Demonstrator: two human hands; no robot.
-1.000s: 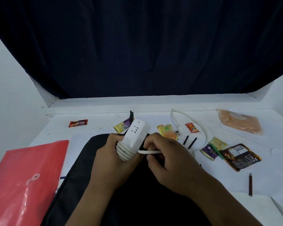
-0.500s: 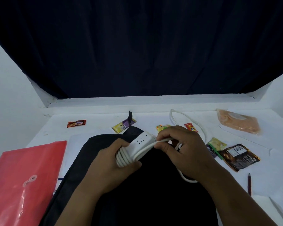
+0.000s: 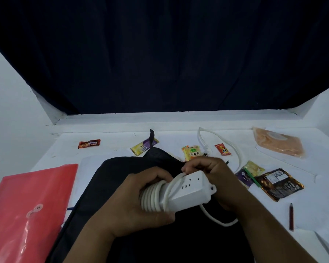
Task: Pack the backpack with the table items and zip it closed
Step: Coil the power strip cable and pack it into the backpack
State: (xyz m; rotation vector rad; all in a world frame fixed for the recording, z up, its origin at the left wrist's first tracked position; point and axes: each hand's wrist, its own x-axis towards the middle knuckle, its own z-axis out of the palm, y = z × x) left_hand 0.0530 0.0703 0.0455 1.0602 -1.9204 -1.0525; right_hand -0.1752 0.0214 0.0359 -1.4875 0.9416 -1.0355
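Observation:
A black backpack [image 3: 122,179] lies flat on the white table [image 3: 311,209] in front of me. Above it my left hand [image 3: 137,204] grips a white power strip [image 3: 188,190] by the end where its cord is wound in several coils. My right hand [image 3: 213,171] pinches the white cord [image 3: 234,149] where it crosses the strip's top. The loose cord trails under the strip, then off to the right and back to its plug at the table's far side.
A red envelope folder [image 3: 27,205] lies at the left. Snack packets are scattered behind and right of the backpack: a red one [image 3: 89,143], a yellow-purple one [image 3: 141,148], a dark one [image 3: 279,184], an orange pouch [image 3: 279,144]. A pencil [image 3: 291,216] lies at the right.
The power strip has turned from upright to lying sideways and come nearer to me. My right hand has brought another turn of cord over it, and the loose cord is shorter.

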